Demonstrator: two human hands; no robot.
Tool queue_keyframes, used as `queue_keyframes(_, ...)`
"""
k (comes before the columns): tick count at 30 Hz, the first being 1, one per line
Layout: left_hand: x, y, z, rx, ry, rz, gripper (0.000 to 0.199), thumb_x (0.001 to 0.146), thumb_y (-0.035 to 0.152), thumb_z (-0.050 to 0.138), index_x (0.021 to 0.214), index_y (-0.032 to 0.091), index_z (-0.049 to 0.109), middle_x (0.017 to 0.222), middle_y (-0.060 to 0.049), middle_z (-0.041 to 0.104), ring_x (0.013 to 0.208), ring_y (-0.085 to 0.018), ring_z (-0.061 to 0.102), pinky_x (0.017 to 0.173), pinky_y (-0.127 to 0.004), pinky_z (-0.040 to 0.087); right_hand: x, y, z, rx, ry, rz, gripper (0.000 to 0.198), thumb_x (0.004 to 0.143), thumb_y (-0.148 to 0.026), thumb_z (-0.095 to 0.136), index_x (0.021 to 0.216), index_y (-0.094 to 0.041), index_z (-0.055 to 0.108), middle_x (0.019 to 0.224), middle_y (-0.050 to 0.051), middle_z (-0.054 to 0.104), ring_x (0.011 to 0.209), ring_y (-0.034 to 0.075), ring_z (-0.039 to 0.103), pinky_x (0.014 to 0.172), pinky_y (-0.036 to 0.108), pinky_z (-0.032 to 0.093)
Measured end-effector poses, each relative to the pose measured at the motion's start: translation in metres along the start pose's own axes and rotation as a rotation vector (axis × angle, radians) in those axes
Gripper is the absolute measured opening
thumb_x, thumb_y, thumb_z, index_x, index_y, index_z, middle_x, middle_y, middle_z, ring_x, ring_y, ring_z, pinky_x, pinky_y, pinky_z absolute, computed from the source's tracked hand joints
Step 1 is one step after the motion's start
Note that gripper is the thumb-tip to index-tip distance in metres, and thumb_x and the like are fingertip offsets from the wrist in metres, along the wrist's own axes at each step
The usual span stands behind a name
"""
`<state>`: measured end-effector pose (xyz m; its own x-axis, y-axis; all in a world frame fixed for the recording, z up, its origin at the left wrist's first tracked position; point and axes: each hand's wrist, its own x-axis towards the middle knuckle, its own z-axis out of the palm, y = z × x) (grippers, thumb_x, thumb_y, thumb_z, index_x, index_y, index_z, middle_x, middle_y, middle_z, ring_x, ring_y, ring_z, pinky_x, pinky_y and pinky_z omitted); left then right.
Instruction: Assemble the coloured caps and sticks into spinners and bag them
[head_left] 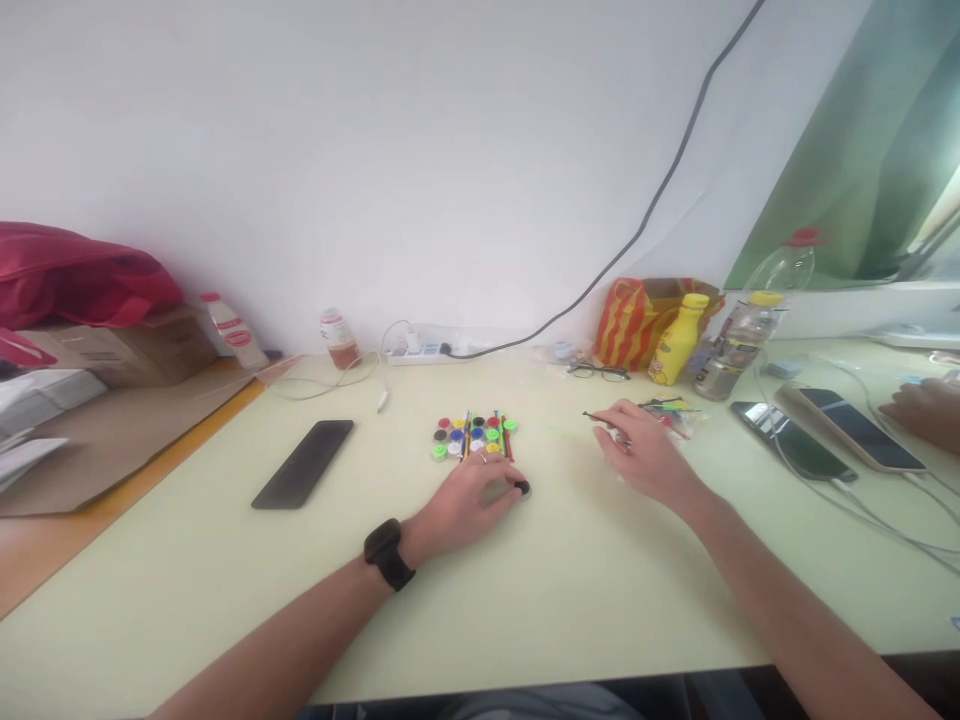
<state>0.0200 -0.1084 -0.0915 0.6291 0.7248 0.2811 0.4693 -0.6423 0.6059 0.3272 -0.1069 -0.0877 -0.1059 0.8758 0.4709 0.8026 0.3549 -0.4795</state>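
My left hand [472, 500], with a black watch [388, 552] on its wrist, has its fingers closed on a small round pot with a black top [523, 488] on the table. Just beyond it sit several similar small pots with coloured tops [457, 436], in red, blue, green, white, yellow and black. Thin coloured sticks, like fine paintbrushes [502, 425], lie across these pots. To the right, my right hand [637, 450] pinches a thin dark stick [596, 416], probably a brush, raised over the table and pointing left. Its lower fingers are partly hidden.
A black phone [304, 464] lies at left. Two more phones [795, 440] with cables are at right, near another person's hand [926, 412]. Glasses [598, 372], a yellow bottle [679, 340], a striped bag [630, 320] and a power strip [420, 352] line the back.
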Motion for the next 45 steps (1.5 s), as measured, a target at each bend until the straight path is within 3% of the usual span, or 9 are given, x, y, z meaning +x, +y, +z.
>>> queue_keyframes(6, 0.002, 0.002, 0.0, -0.087, 0.177, -0.048, 0.022, 0.101, 0.034, 0.06, 0.118, 0.025, 0.069, 0.11, -0.005, 0.074, 0.093, -0.02, 0.063, 0.084, -0.034, 0.052, -0.014, -0.046, 0.031, 0.479, -0.215, -0.08, 0.039, 0.103, -0.035, 0.05, 0.136, -0.026, 0.067, 0.099, 0.008, 0.066, 0.086, 0.022, 0.065, 0.07, 0.035, 0.055)
queue_keyframes(9, 0.003, 0.004, -0.002, -0.142, 0.202, -0.017, 0.026, 0.098, 0.039, 0.066, 0.119, 0.023, 0.069, 0.103, -0.005, 0.074, 0.087, -0.018, 0.062, 0.076, -0.031, 0.05, -0.018, -0.06, 0.046, 0.676, -0.254, -0.009, 0.031, 0.097, -0.037, 0.063, 0.125, -0.026, 0.07, 0.1, 0.007, 0.074, 0.09, 0.022, 0.07, 0.078, 0.036, 0.058)
queue_keyframes(13, 0.004, 0.002, -0.001, -0.171, 0.203, 0.0, 0.018, 0.098, 0.036, 0.066, 0.099, 0.021, 0.075, 0.09, -0.003, 0.075, 0.074, -0.016, 0.06, 0.07, -0.029, 0.047, -0.016, -0.064, 0.055, 0.863, -0.298, 0.076, 0.025, 0.092, -0.043, 0.072, 0.107, -0.023, 0.072, 0.101, 0.007, 0.077, 0.095, 0.024, 0.073, 0.09, 0.041, 0.058)
queue_keyframes(17, 0.006, -0.004, 0.001, -0.227, 0.213, -0.085, 0.018, 0.097, 0.032, 0.063, 0.106, 0.02, 0.073, 0.08, -0.001, 0.072, 0.07, -0.015, 0.058, 0.064, -0.027, 0.043, -0.012, -0.056, 0.055, 0.865, -0.268, 0.182, 0.032, 0.083, -0.047, 0.08, 0.097, -0.021, 0.068, 0.09, 0.004, 0.071, 0.081, 0.02, 0.07, 0.079, 0.037, 0.057)
queue_keyframes(22, 0.005, -0.011, 0.002, -0.296, 0.087, -0.159, 0.025, 0.092, 0.024, 0.06, 0.116, 0.019, 0.068, 0.067, 0.004, 0.061, 0.063, -0.014, 0.053, 0.061, -0.026, 0.041, -0.01, -0.048, 0.055, 0.907, -0.355, 0.296, 0.036, 0.083, -0.047, 0.079, 0.101, -0.02, 0.065, 0.081, -0.001, 0.063, 0.063, 0.014, 0.062, 0.054, 0.026, 0.047)
queue_keyframes(30, 0.003, -0.012, 0.003, -0.118, 0.065, -0.224, 0.029, 0.084, 0.017, 0.057, 0.108, 0.021, 0.072, 0.064, 0.005, 0.057, 0.059, -0.014, 0.051, 0.057, -0.026, 0.039, -0.011, -0.049, 0.061, 0.875, -0.388, 0.295, 0.041, 0.079, -0.052, 0.079, 0.099, -0.02, 0.062, 0.073, -0.002, 0.063, 0.057, 0.015, 0.064, 0.048, 0.026, 0.046)
queue_keyframes(34, 0.003, -0.008, 0.0, -0.002, 0.1, -0.086, 0.037, 0.085, 0.015, 0.057, 0.117, 0.025, 0.073, 0.092, -0.002, 0.074, 0.077, -0.019, 0.064, 0.071, -0.031, 0.05, -0.011, -0.049, 0.059, 0.816, -0.391, 0.295, 0.037, 0.08, -0.048, 0.078, 0.099, -0.021, 0.063, 0.076, -0.002, 0.064, 0.055, 0.013, 0.06, 0.045, 0.024, 0.041)
queue_keyframes(37, 0.001, -0.004, -0.001, 0.084, 0.078, 0.076, 0.037, 0.089, 0.014, 0.057, 0.116, 0.029, 0.076, 0.119, -0.005, 0.073, 0.104, -0.025, 0.068, 0.09, -0.038, 0.053, -0.011, -0.049, 0.056, 0.797, -0.37, 0.279, 0.032, 0.08, -0.044, 0.078, 0.097, -0.021, 0.064, 0.078, -0.002, 0.064, 0.056, 0.012, 0.058, 0.049, 0.025, 0.042)
queue_keyframes(45, -0.001, 0.003, 0.002, 0.246, -0.023, 0.151, 0.027, 0.081, 0.017, 0.066, 0.106, 0.025, 0.072, 0.117, -0.005, 0.073, 0.105, -0.029, 0.066, 0.092, -0.043, 0.051, -0.017, -0.049, 0.055, 0.762, -0.376, 0.238, 0.023, 0.089, -0.042, 0.071, 0.092, -0.02, 0.063, 0.078, -0.001, 0.061, 0.06, 0.012, 0.054, 0.055, 0.026, 0.043)
